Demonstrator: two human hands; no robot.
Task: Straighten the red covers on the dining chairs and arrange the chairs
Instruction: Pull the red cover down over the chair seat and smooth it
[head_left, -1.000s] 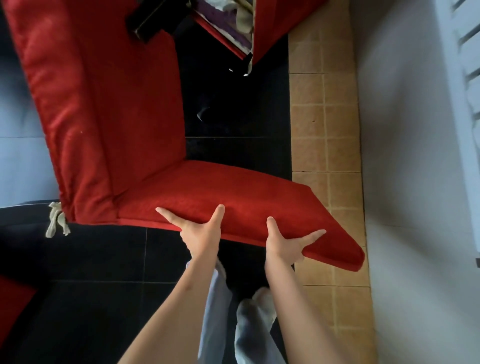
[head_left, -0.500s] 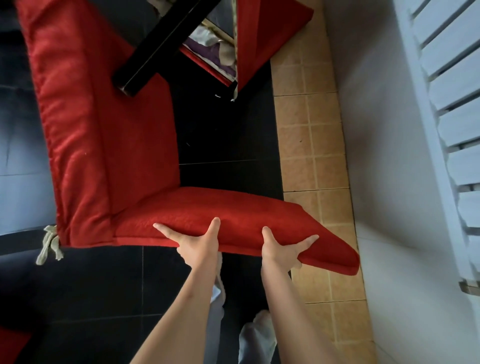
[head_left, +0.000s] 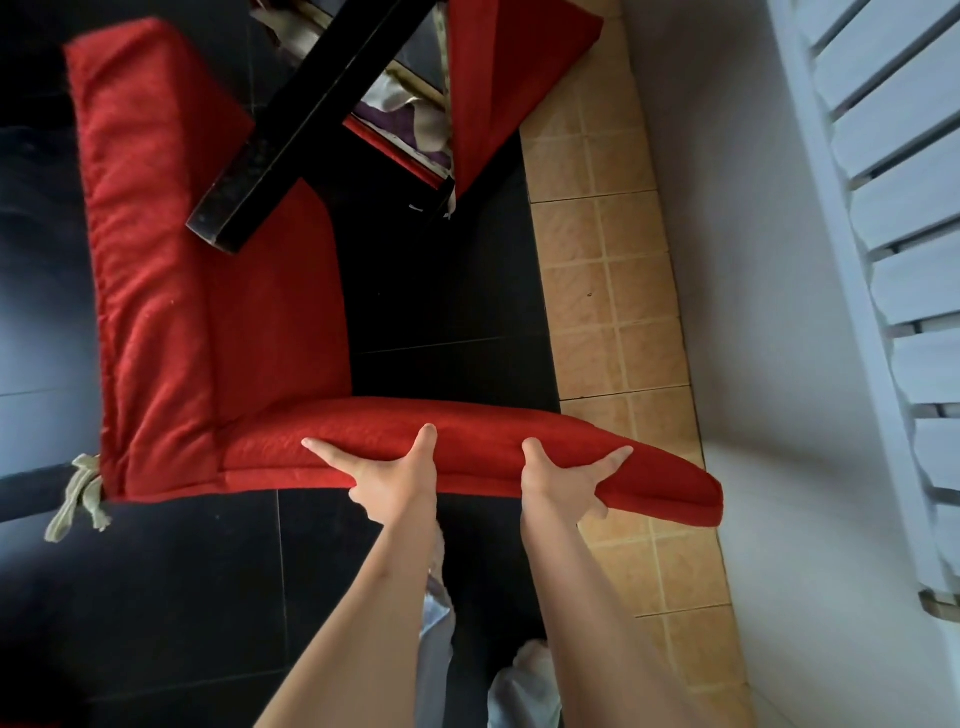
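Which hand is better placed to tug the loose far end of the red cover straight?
Right, probably. The right hand grips the red cover near its free end by the tan tiles; the left hand grips nearer the fold, better for anchoring.

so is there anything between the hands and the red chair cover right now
No. Both hands are already on the red cover: the left hand and right hand grip its near edge, thumbs on top, fingers wrapped underneath. Nothing lies between them and the fabric. The dark table leg stands farther off, over the other end.
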